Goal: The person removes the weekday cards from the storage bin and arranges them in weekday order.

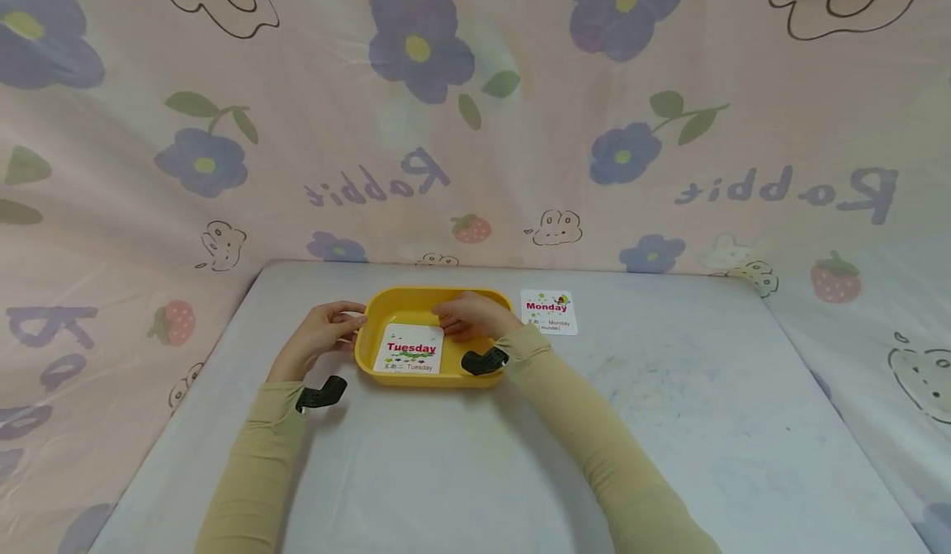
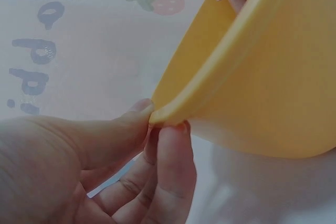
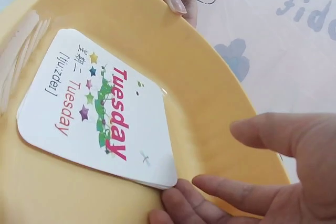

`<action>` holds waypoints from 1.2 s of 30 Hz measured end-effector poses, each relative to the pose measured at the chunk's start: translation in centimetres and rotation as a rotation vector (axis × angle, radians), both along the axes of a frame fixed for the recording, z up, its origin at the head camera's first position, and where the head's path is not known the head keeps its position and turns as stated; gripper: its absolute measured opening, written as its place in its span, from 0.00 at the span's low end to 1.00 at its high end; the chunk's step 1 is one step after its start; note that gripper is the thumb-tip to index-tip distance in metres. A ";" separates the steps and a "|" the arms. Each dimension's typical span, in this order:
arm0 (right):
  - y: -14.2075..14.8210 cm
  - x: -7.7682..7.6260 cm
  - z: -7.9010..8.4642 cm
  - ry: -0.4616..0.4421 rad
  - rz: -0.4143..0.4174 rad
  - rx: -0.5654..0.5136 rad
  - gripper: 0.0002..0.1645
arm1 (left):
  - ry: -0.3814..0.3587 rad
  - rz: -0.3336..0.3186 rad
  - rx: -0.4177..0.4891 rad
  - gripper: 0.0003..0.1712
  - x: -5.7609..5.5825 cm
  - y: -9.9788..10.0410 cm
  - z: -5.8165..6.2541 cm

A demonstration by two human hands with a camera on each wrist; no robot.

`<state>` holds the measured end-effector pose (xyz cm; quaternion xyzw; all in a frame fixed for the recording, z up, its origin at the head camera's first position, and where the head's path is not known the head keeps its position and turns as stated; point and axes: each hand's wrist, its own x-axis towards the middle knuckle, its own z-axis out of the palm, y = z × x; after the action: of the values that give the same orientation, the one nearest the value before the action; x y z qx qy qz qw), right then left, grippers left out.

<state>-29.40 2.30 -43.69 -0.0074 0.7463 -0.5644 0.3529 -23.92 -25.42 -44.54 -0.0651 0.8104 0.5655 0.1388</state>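
one rectangular yellow plastic tray with rounded corners [image 1: 423,381]: stood just below the centre of the head frame, on a white cloth-covered table [image 1: 431,471]. one stack of white, round-cornered square cards [image 1: 410,349]: lay inside, toward the tray's left end; its top card [image 3: 100,114] read "tuesday" in red, above coloured stars. left hand [image 1: 327,331]: pinched the tray's rim at that end between thumb and fingers. right hand [image 1: 479,314]: lay inside the tray toward its right, thumb spread from loosely bent fingers; in the right wrist view the fingertips [image 3: 177,198] met the stack's corner at lower centre. one white square card marked "monday" [image 1: 549,313]: lay on the table, just right of the tray's upper right corner. one pale pink cloth printed with purple flowers [image 1: 520,141]: hung across the upper half
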 end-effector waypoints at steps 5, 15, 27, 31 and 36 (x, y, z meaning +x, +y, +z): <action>-0.1 -0.1 0.0 -0.001 0.016 0.022 0.26 | -0.006 0.006 -0.010 0.23 0.0 -0.1 0.0; -0.3 -0.4 0.0 -0.003 0.061 0.015 0.16 | -0.008 0.008 -0.035 0.27 -0.2 -0.1 0.0; -0.1 -0.2 0.2 0.065 0.134 0.046 0.13 | -0.006 -0.001 -0.011 0.24 0.0 -0.1 0.0; -0.1 -0.3 0.2 0.059 0.145 0.044 0.15 | -0.008 -0.005 -0.004 0.23 0.0 -0.1 0.0; -0.3 -0.4 0.2 0.063 0.150 0.048 0.16 | -0.005 -0.006 -0.001 0.24 0.1 -0.1 0.1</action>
<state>-29.78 2.04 -43.51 -0.0726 0.7677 -0.5178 0.3705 -23.80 -25.56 -44.40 -0.0643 0.8106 0.5644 0.1424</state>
